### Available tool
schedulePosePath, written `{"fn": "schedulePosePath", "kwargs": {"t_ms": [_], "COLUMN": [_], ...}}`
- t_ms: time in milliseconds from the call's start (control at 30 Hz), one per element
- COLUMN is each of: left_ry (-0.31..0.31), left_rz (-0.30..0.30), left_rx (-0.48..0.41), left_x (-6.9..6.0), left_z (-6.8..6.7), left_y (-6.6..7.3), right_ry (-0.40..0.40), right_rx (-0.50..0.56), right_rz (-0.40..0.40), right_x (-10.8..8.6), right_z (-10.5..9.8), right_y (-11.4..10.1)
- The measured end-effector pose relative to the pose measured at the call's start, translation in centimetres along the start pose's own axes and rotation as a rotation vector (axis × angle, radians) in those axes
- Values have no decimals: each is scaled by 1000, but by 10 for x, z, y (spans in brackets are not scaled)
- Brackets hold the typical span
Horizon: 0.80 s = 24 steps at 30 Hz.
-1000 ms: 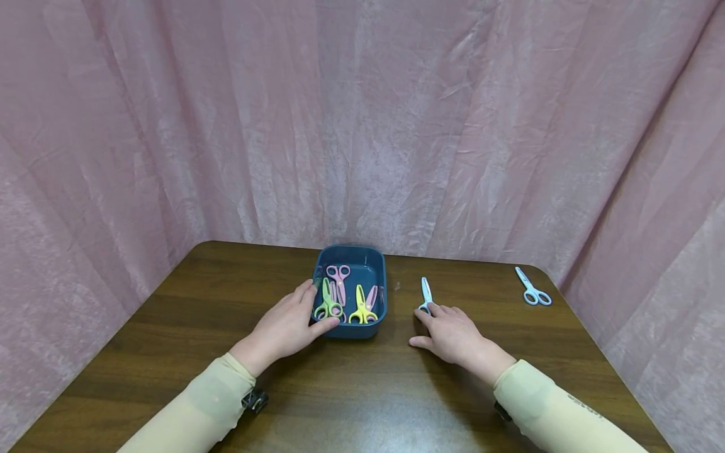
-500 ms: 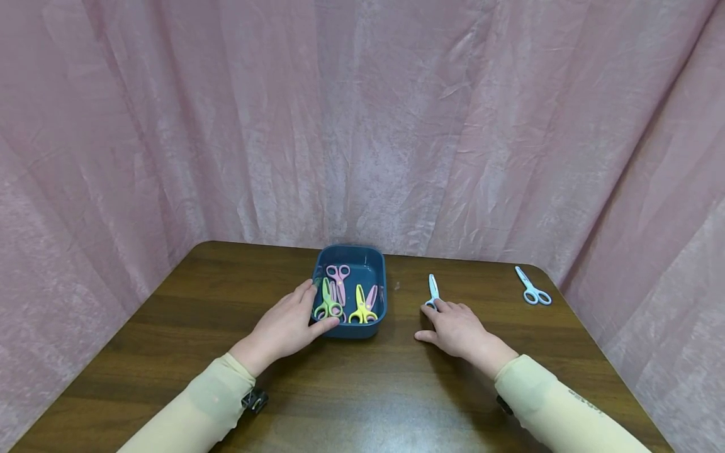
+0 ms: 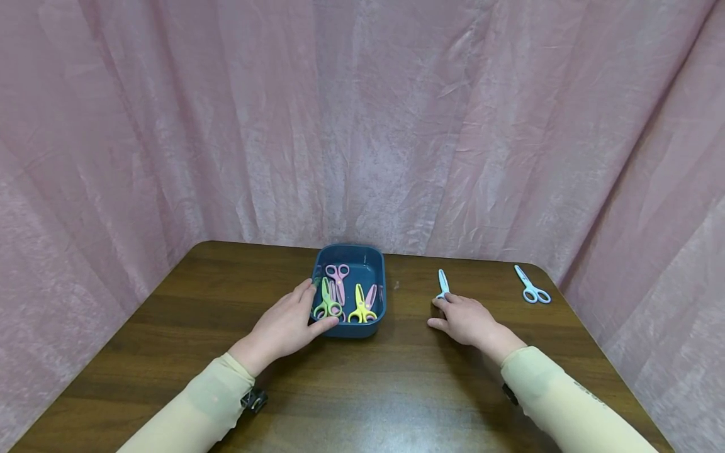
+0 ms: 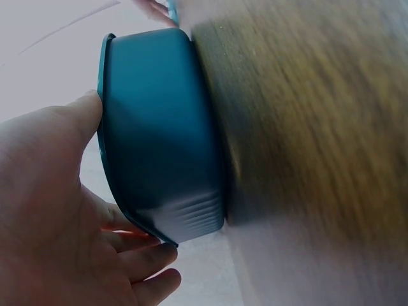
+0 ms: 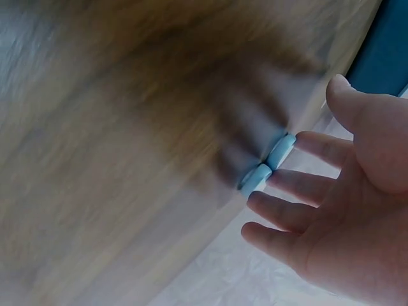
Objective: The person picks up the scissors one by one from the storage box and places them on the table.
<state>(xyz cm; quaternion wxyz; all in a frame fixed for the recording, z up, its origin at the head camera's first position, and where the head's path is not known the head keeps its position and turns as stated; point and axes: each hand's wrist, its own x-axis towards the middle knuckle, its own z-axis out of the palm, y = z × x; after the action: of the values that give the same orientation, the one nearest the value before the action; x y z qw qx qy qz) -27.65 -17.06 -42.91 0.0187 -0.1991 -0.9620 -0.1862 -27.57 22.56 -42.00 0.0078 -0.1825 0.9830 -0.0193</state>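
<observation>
Contacts the blue tub (image 3: 352,331) with the left hand (image 3: 283,321), spread loosely around the near-left corner with relaxed fingers, presumably to prevent sliding on the table (image 3: 391,384). With the right hand (image 3: 469,321) uncurled, touches the handles (image 5: 255,181) of the light-blue scissors (image 3: 443,286), lying right of the tub; encloses nothing, likely for control by fingertip pressure alone.

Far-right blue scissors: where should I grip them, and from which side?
Likely best by the handles, from above on the near side: the scissors lie flat, blades pointing away, handles toward the person. The right hand is nearer.
</observation>
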Motion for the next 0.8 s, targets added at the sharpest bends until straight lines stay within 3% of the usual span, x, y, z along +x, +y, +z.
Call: {"fn": "schedulePosePath", "kwargs": {"t_ms": [800], "left_ry": [9], "left_rz": [2], "left_rx": [-1], "left_x": [1], "left_z": [2], "left_y": [-1], "right_ry": [-4], "right_rx": [26], "right_rz": [148], "right_x": [0], "right_z": [3], "right_y": [57]}}
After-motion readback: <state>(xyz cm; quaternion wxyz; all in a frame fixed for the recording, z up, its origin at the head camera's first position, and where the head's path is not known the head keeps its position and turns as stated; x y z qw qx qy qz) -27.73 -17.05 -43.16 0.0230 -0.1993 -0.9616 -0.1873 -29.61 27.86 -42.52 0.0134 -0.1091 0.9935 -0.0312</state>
